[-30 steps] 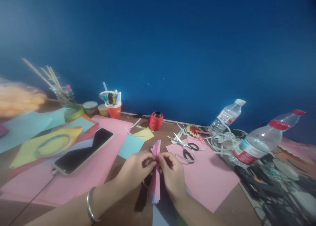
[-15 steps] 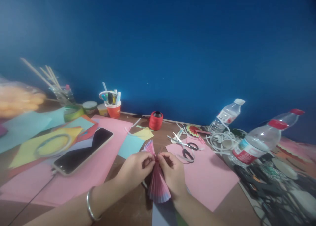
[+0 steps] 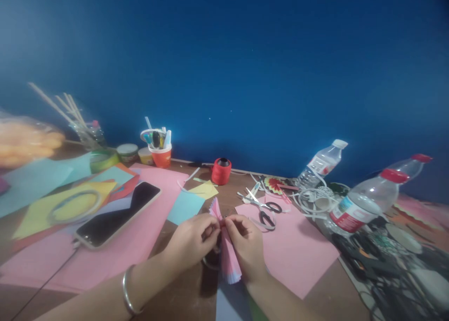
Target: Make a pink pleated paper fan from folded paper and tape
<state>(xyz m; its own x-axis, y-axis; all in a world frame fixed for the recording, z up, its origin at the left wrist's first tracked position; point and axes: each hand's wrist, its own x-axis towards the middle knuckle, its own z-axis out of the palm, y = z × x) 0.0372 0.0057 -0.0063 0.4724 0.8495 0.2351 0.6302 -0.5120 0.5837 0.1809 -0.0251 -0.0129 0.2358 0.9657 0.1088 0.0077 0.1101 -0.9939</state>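
A pleated pink paper fan [image 3: 229, 260] stands upright over the brown table [image 3: 182, 295], pinched at its waist. My left hand [image 3: 192, 242] and my right hand [image 3: 247, 248] both grip that waist with closed fingers, thumbs nearly touching. Something red shows between the fingertips, too small to name. The fan's upper pleats [image 3: 214, 207] poke out above the hands and the lower pleats spread below. A silver bangle [image 3: 126, 294] circles my left wrist.
A phone [image 3: 117, 214] lies on pink paper to the left. Scissors [image 3: 264, 209] rest on a pink sheet [image 3: 298, 253] to the right. A red thread spool [image 3: 221, 171], an orange pen cup [image 3: 162, 153], two water bottles [image 3: 365, 204] and coiled white cord [image 3: 315, 200] lie beyond.
The fan's lower pleats spread wide, then narrowed again, and the top tilted left. Both hands kept their pinch at the waist and barely shifted.
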